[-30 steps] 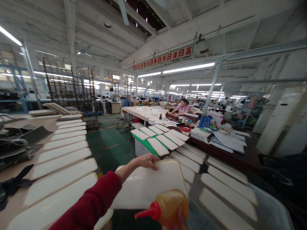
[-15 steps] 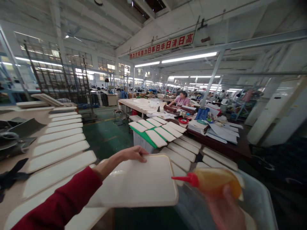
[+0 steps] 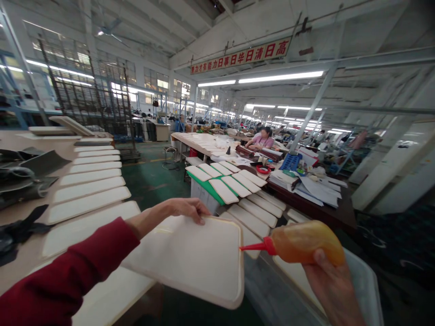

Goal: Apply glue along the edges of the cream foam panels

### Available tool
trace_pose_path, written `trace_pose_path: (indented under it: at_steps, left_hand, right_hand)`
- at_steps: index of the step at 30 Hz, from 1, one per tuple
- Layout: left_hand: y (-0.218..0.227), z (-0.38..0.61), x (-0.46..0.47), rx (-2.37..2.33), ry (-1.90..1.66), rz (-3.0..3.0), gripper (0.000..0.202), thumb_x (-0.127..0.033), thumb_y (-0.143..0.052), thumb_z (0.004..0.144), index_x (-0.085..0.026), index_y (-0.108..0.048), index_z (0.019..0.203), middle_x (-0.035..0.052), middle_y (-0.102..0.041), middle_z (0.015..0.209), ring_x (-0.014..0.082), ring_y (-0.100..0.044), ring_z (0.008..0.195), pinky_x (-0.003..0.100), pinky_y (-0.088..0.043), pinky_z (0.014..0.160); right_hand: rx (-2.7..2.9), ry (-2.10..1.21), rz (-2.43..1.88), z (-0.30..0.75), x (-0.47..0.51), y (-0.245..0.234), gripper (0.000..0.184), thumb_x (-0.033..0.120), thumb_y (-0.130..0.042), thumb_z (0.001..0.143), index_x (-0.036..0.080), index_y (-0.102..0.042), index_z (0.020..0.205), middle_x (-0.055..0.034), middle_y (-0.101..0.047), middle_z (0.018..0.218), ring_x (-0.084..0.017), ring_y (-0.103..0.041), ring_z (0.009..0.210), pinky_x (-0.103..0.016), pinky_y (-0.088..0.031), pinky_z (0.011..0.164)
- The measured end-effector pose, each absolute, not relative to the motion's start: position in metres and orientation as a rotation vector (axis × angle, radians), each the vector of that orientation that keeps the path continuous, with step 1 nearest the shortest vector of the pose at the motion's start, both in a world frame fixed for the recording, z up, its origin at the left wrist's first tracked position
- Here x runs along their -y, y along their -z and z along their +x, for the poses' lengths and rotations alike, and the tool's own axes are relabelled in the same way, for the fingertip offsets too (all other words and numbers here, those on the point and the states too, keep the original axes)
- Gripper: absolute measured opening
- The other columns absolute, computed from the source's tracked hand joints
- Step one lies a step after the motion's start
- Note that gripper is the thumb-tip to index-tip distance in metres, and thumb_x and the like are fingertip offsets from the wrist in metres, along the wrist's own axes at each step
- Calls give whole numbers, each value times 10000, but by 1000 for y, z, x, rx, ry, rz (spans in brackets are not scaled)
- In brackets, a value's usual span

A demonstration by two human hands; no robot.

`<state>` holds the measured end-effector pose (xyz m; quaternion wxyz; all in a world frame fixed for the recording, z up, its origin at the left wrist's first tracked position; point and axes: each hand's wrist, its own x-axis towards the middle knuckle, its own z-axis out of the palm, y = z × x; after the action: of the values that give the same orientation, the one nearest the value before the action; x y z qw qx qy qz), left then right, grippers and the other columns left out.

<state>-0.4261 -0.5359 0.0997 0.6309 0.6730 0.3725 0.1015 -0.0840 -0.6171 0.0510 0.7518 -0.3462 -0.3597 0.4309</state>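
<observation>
My left hand, in a dark red sleeve, grips the far edge of a white rounded panel and holds it up in front of me, slightly tilted. A pale yellowish band runs along the panel's rim. In my right hand is a squeeze bottle of amber liquid, lying on its side. Its red nozzle points left, with the tip at the panel's right edge; whether it touches I cannot tell. Beneath my left arm, another white panel lies on the left table.
Several white panels lie in a row on the left table. More panels rest on a green board ahead. Papers cover a dark table at right. A person in pink sits farther back.
The bottle has risen and moved slightly left, bringing its nozzle tip to the panel's right edge. The panel has tilted, its near right corner lower. Both hands keep their hold.
</observation>
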Motion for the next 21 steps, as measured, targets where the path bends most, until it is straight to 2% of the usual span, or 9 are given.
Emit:
trace_pose_path:
  at_steps: [6,10,12,16,21]
  left_hand:
    - [-95,-437,534,-837,-209,1530,353,-287,-758,626,-163,-761,956,26,-734,770,205,-661,669,267,-515,614]
    - [-96,-443,535,-803,-209,1503,315,-277,-747,640,-157,-762,931,21,-734,771,169,-647,619,229,-497,574]
    - [-96,-446,535,-787,-206,1491,299,-273,-744,646,-155,-760,921,15,-732,765,155,-639,599,210,-486,547]
    - [-95,-453,535,-751,-196,1473,294,-277,-750,648,-154,-759,915,11,-732,760,150,-638,593,202,-486,538]
    - [-92,-461,534,-740,-185,1478,308,-288,-749,663,-151,-754,939,18,-738,780,159,-654,630,214,-512,594]
  right_hand:
    - [807,-980,-771,-93,621,-49,503,377,-873,513,254,-698,968,-61,-703,929,-220,-666,856,-258,-542,760]
    - [776,-999,-812,-103,627,-52,678,418,-883,451,256,-664,1072,-93,-697,980,-302,-658,900,-395,-556,803]
    - [756,-1031,-827,-107,631,-54,756,431,-885,431,257,-639,1124,-100,-691,1007,-320,-645,944,-422,-541,844]
    - [763,-1059,-834,-110,635,-48,816,422,-859,467,269,-578,1217,-105,-668,1093,-346,-620,1009,-475,-516,889]
    - [804,-1066,-840,-110,638,-38,847,426,-830,505,286,-524,1281,-116,-622,1201,-381,-585,1070,-542,-484,921]
